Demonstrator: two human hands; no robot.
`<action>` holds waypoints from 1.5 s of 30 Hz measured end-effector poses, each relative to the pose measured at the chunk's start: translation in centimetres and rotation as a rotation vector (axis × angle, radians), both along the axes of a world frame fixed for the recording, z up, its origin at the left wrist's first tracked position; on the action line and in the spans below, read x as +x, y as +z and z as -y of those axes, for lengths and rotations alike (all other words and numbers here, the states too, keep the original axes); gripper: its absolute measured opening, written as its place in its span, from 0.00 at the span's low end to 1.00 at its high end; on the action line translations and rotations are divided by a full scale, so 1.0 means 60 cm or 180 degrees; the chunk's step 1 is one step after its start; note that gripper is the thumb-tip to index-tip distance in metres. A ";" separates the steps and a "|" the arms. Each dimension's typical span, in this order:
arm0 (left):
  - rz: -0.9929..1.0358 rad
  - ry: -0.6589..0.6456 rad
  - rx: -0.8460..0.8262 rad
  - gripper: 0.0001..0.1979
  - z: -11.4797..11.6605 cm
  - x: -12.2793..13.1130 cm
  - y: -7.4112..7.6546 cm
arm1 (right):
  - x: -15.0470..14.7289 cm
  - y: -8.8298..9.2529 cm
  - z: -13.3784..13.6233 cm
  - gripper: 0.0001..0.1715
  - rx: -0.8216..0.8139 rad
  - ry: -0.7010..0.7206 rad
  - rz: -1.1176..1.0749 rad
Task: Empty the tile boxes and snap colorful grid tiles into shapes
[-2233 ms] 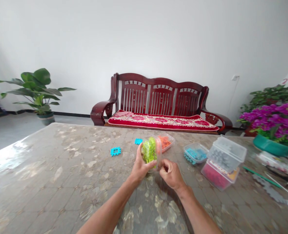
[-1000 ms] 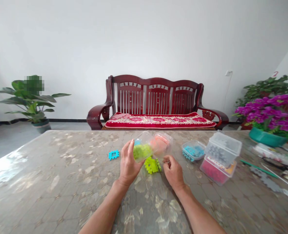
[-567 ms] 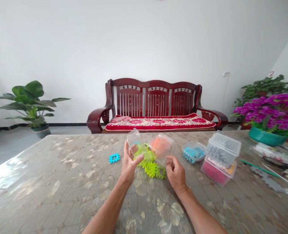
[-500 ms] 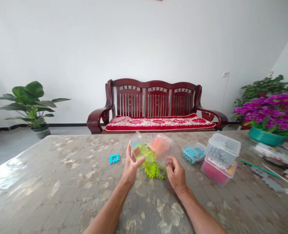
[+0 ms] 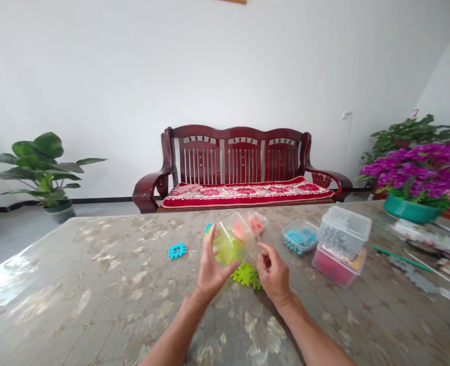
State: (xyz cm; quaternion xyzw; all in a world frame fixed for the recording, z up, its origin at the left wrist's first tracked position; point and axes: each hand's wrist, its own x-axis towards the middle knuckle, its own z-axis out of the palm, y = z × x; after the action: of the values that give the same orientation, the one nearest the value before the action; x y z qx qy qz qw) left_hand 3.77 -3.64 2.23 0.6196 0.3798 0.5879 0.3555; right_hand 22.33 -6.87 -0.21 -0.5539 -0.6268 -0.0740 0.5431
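Left hand (image 5: pixel 210 272) holds tilted clear tub (image 5: pixel 237 235), green pieces (image 5: pixel 227 250) inside

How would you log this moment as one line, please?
left hand: grips tilted clear tub | right hand: at tub's rim, grip unclear | green tiles: on table below tub

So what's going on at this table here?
A person's left hand holds a clear tub tilted above the table, with lime-green plastic pieces inside. A few green pieces lie on the table just below. The right hand is beside them, fingers curled. Other tubs of blue, orange and pink pieces stand nearby.
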 end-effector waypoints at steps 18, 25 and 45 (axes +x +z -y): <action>-0.0052 0.0400 0.0367 0.54 0.002 0.005 0.011 | -0.007 0.011 0.010 0.16 0.0616 0.0294 0.0272; 0.0742 -0.0388 -0.0489 0.60 0.008 0.022 -0.002 | -0.010 0.019 0.019 0.15 0.0695 0.0469 0.0196; 0.0842 -0.0924 -0.0920 0.46 0.024 0.025 0.013 | -0.004 0.022 0.030 0.24 0.0179 0.0973 0.0948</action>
State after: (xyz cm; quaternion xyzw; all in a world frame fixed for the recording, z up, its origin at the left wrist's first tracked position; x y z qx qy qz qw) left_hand 5.26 -5.08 2.98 0.5279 0.3170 0.5462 0.5679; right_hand 22.09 -8.64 1.11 -0.4199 -0.7745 -0.0892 0.4647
